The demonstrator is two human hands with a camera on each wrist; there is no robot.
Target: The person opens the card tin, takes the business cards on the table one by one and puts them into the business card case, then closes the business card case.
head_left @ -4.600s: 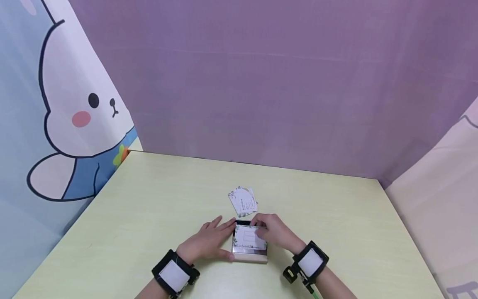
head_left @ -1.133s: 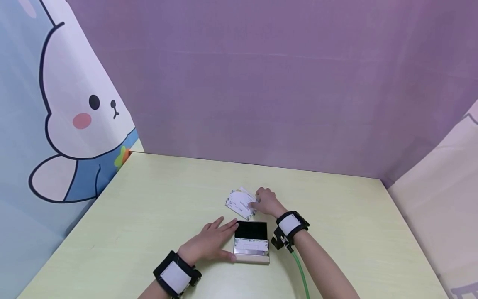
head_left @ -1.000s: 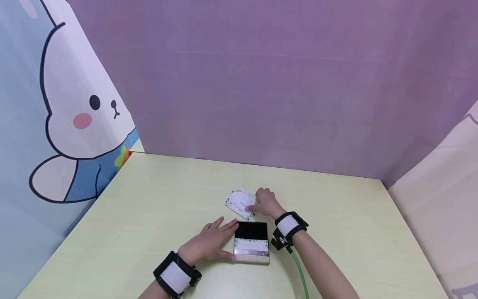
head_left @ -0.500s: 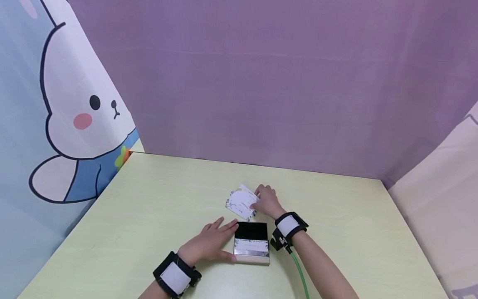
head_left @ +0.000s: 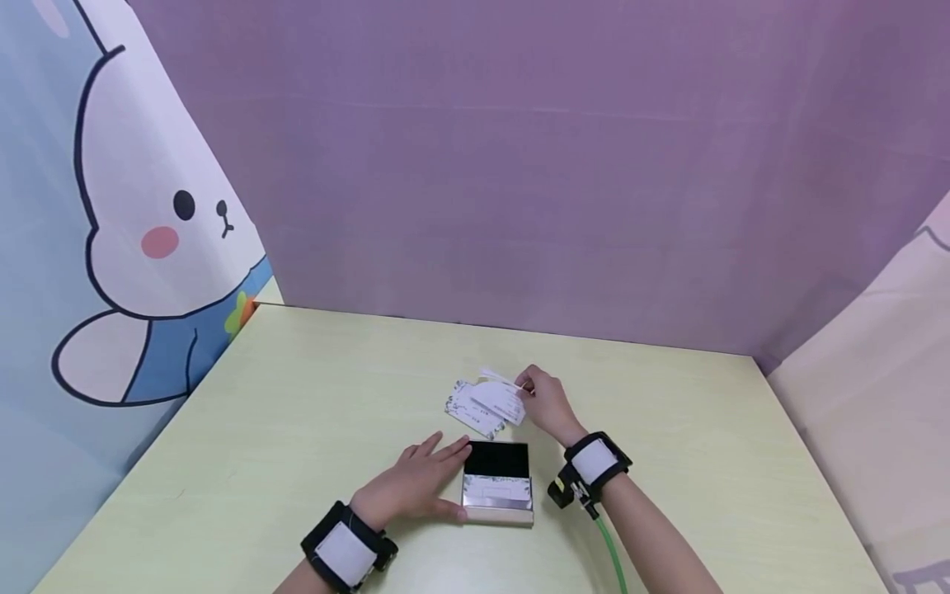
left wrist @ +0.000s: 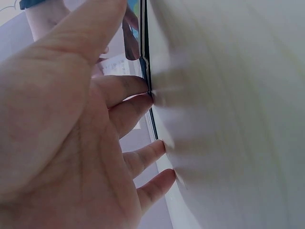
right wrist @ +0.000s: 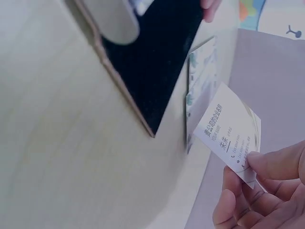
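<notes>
A small card case [head_left: 497, 483] with a black inside and a pale wooden edge lies open on the table, with a white card in its near part. My left hand [head_left: 414, 487] rests flat against its left side, fingers straight [left wrist: 128, 90]. Beyond it a little heap of white business cards [head_left: 469, 410] with leafy borders lies on the table. My right hand [head_left: 545, 402] pinches one card [head_left: 505, 398] by its edge and holds it lifted above the heap. In the right wrist view that card [right wrist: 231, 133] shows printed text, with the case [right wrist: 152, 62] below.
The pale yellow-green table [head_left: 297, 412] is fenced by a purple cloth [head_left: 519, 165] at the back, a rabbit-print cloth [head_left: 111, 206] on the left and a pale cloth [head_left: 876, 371] on the right. A green cable [head_left: 612, 553] hangs from my right wristband.
My right hand left the case, reached to the card heap, pinched one card and has now lifted it up and slightly to the right. The left hand has stayed against the case.
</notes>
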